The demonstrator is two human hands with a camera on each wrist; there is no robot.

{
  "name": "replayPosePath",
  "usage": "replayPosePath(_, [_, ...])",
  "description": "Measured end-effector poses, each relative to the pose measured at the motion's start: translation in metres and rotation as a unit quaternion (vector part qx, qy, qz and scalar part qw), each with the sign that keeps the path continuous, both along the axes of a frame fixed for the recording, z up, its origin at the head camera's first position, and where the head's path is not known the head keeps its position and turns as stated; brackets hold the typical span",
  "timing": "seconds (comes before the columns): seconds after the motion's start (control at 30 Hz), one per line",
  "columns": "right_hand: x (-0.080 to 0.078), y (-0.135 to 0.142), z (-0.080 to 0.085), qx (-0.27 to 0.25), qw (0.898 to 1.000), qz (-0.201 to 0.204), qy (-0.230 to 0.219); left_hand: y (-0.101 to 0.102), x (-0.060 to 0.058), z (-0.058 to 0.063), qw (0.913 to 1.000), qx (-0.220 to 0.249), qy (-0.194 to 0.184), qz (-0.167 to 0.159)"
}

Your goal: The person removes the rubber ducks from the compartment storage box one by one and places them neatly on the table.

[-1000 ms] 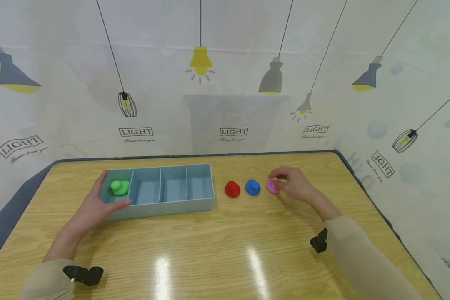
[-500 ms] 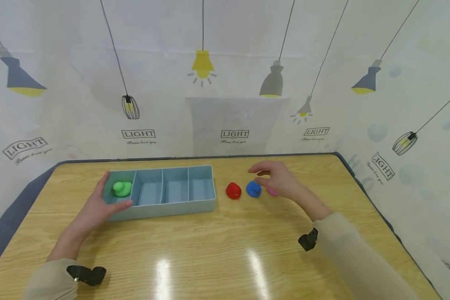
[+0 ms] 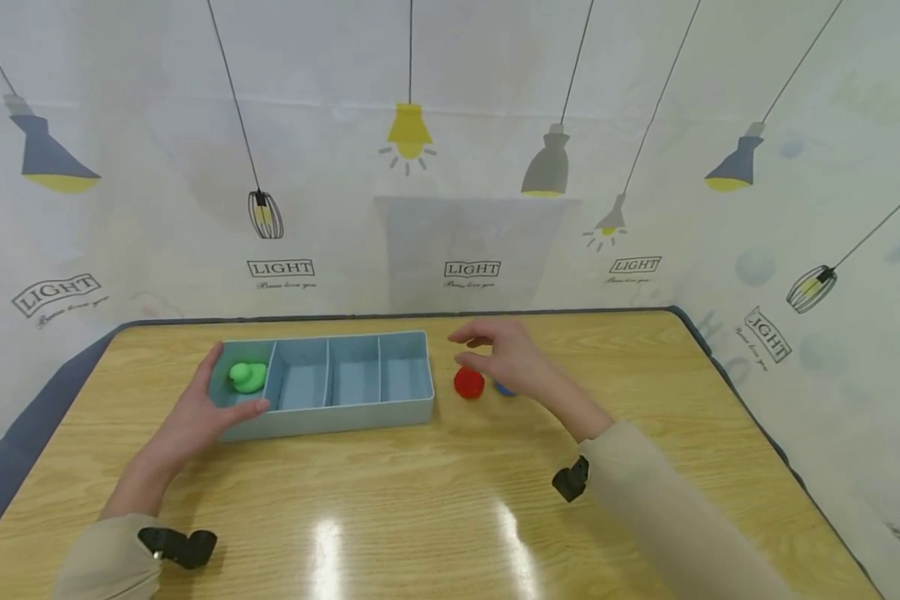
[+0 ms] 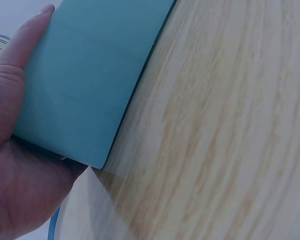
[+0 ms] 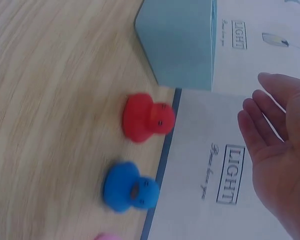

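A light blue box (image 3: 330, 417) with several compartments lies on the table, and a green rubber duck (image 3: 248, 377) sits in its leftmost one. My left hand (image 3: 195, 417) grips that end of the box, thumb along the front wall, fingers at the far side. Empty, with fingers loosely bent, my right hand (image 3: 513, 358) hovers over the ducks right of the box. Below its fingertips is a red rubber duck (image 3: 468, 384). A blue rubber duck (image 5: 120, 186) stands beside the red one in the right wrist view, and a pink duck (image 5: 108, 237) shows at the bottom edge.
The wooden table (image 3: 390, 500) ends at a dark edge in front of a white backdrop (image 3: 330, 150) printed with lamps. Black wrist cameras sit on both sleeves. In the head view the right hand hides the pink duck.
My right hand has moved left, from the pink duck past the blue one to above the red one, without carrying anything. The left hand keeps its grip on the box.
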State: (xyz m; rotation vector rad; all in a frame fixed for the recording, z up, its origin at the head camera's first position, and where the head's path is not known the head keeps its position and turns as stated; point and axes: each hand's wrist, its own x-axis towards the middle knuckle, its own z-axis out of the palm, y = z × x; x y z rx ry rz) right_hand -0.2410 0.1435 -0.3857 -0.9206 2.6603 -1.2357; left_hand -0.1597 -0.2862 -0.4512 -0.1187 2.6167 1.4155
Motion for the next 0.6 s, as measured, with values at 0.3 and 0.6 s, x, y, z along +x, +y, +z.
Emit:
replayPosePath(0.3, [-0.004, -0.049, -0.007, -0.004, 0.997, 0.058, 0.041, -0.003, -0.001, -0.001, 1.0000, 0.006, -0.004, 0.005])
replayPosePath(0.6, [-0.007, -0.083, 0.001, 0.016, 0.993, 0.100, 0.055, -0.002, -0.001, 0.000, 1.0000, -0.001, -0.007, 0.005])
